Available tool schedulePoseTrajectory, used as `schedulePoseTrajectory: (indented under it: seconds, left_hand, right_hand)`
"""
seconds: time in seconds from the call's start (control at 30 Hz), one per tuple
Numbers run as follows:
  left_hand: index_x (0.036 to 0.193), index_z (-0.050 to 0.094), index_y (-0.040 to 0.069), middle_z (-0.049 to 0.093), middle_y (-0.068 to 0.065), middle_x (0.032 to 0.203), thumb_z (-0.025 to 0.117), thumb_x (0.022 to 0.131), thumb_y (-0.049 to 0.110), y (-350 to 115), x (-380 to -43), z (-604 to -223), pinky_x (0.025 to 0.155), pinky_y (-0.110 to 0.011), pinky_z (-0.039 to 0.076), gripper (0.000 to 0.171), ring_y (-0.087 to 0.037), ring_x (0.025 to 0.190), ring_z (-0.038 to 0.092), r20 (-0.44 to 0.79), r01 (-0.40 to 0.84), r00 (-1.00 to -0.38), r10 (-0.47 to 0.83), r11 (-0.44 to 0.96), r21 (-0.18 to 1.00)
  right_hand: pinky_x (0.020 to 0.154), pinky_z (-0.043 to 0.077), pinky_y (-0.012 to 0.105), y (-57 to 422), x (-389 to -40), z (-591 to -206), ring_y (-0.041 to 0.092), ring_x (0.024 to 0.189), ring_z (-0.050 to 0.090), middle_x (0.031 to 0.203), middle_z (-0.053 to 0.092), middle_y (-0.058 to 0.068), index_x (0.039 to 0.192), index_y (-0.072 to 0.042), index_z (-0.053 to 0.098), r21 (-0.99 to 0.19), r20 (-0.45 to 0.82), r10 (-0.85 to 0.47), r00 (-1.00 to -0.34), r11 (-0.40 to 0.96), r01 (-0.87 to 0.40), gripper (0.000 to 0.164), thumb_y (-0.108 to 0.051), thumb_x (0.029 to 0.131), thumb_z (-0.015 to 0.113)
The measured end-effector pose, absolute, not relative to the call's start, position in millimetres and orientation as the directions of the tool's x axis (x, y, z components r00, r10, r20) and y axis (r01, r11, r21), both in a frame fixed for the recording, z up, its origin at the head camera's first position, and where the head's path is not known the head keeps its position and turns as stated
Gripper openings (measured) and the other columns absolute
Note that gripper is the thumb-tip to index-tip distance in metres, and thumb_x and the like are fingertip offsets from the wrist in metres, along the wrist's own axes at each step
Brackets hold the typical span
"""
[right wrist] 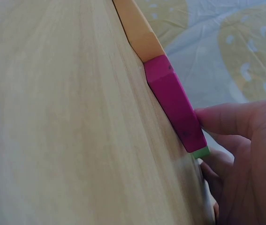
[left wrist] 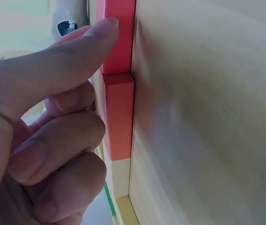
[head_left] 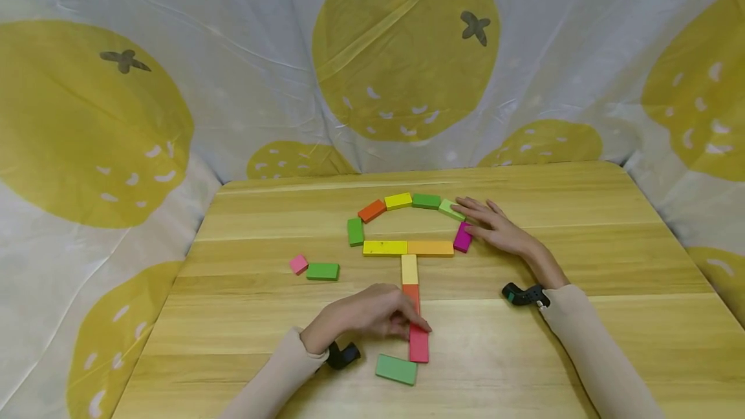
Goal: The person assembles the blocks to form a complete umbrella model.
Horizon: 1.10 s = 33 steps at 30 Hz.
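My left hand (head_left: 369,312) grips a pinkish-red block (head_left: 419,349) between thumb and index finger, its other fingers curled. That block ends a straight column behind an orange-red block (left wrist: 119,115) and a cream block (head_left: 410,269). Fairly straight fingers of my right hand (head_left: 497,230) rest at the right end of an arch of blocks. In the right wrist view its thumb touches the magenta block (right wrist: 172,101). The fingertips reach the light green block (head_left: 451,209). A yellow block (head_left: 385,248) and a light orange block (head_left: 431,249) form a bar under the arch.
Left of the column lie a small pink block (head_left: 299,264) and a green block (head_left: 323,271). Another green block (head_left: 396,369) lies near the column's lower end. The wooden table (head_left: 244,335) backs onto a curtain (head_left: 262,50) with yellow fruit prints.
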<state>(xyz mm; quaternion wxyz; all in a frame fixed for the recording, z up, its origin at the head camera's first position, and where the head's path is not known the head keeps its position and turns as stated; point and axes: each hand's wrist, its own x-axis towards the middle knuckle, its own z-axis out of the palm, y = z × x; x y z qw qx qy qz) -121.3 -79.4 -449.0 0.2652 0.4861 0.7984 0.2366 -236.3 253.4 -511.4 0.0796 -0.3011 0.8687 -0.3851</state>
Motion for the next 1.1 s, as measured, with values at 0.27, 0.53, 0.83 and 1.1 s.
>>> schedulePoseTrajectory:
  seconds: [0.27,0.53,0.83,1.1]
  left_hand:
    - [0.118,0.081,0.021,0.061,0.012,0.075,0.078,0.094,0.017,-83.3,-124.4,-452.4,0.058,-0.011,0.031,0.025,0.004,0.061,0.038,-0.184,0.660,-0.382,0.906,0.406,0.632]
    - [0.121,0.079,0.023,0.064,0.011,0.077,0.076,0.094,0.016,-84.5,-125.2,-452.5,0.058,-0.011,0.030,0.028,0.003,0.062,0.037,-0.200,0.643,-0.383,0.902,0.415,0.644]
    - [0.118,0.081,0.027,0.073,0.013,0.090,0.075,0.096,0.012,-82.4,-123.2,-449.4,0.061,-0.010,0.029,0.028,0.004,0.067,0.039,-0.205,0.689,-0.402,0.892,0.442,0.574]
    - [0.116,0.081,0.032,0.074,0.013,0.092,0.075,0.096,0.014,-82.9,-122.5,-446.4,0.064,-0.011,0.028,0.028,0.005,0.075,0.040,-0.213,0.717,-0.428,0.878,0.474,0.511]
  right_hand:
    - [0.125,-0.009,0.065,254.1,-236.0,-511.1,0.044,0.160,0.012,0.171,0.024,0.019,0.159,-0.008,0.041,-0.717,0.091,-0.586,-0.805,0.523,-0.461,0.053,-0.019,0.108,0.052]
    - [0.125,-0.009,0.065,253.8,-236.1,-509.7,0.043,0.160,0.012,0.171,0.024,0.018,0.159,-0.009,0.040,-0.715,0.083,-0.582,-0.809,0.531,-0.455,0.054,-0.020,0.108,0.052]
    - [0.125,-0.008,0.065,253.1,-236.8,-510.0,0.044,0.160,0.013,0.171,0.025,0.018,0.159,-0.009,0.042,-0.714,0.090,-0.583,-0.808,0.528,-0.460,0.054,-0.019,0.108,0.053]
    - [0.125,-0.008,0.065,254.2,-237.2,-512.2,0.044,0.159,0.014,0.171,0.025,0.018,0.159,-0.010,0.042,-0.712,0.097,-0.586,-0.805,0.524,-0.468,0.053,-0.019,0.107,0.053]
